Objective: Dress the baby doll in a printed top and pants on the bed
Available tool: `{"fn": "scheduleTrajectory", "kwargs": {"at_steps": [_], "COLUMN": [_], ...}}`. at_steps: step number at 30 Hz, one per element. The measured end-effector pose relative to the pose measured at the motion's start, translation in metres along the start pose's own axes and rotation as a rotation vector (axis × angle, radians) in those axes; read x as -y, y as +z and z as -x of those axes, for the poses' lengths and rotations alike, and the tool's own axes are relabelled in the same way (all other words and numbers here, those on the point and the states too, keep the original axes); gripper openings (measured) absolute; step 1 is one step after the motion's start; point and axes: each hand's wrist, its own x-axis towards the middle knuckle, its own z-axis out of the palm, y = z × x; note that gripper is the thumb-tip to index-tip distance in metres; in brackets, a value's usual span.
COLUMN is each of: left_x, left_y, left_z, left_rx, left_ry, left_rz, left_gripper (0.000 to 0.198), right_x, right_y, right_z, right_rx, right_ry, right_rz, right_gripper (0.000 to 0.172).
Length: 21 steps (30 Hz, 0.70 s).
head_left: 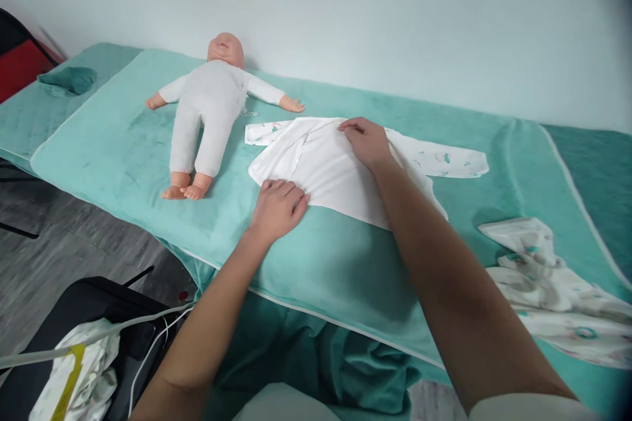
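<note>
On the green cover (316, 260), mid-view, lay one white shirt (338, 171), which looked light, soft, limp, best taken by its edges. Left hand (280, 210) at its eight o'clock, right hand (366, 143) at twelve: fingers close-set; pinch unclear.

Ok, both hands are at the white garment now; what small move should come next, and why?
I'd probably smooth the white garment leftward with the left hand, while the right hand steadies its upper edge: creases slant across its left part, the left hand is right there at the lower edge, and the printed sleeves lie stretched out to either side.
</note>
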Motion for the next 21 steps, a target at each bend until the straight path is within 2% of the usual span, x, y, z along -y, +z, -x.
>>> {"fn": "scheduleTrajectory", "kwargs": {"at_steps": [3,6,14,18,21], "left_x": [0.001,0.002,0.005,0.006,0.009], "left_y": [0.002,0.004,0.004,0.006,-0.005], "left_z": [0.001,0.002,0.002,0.005,0.008], "left_rx": [-0.033,-0.050,-0.070,-0.141,-0.254], "left_ry": [-0.002,-0.017,-0.049,-0.114,-0.198], "left_rz": [-0.023,-0.025,0.022,0.081,0.216], "left_gripper": [0.037,0.038,0.036,0.037,0.035], "right_x": [0.002,0.002,0.003,0.015,0.027], "right_y": [0.003,0.007,0.007,0.007,0.003], "right_z": [0.006,0.010,0.026,0.050,0.075], "right_rx": [0.128,0.184,0.225,0.236,0.270], "right_ry": [-0.177,-0.248,-0.169,-0.135,-0.165], "right_rz": [0.269,0.378,0.547,0.573,0.486], "right_gripper": [0.033,0.046,0.061,0.064,0.065]}}
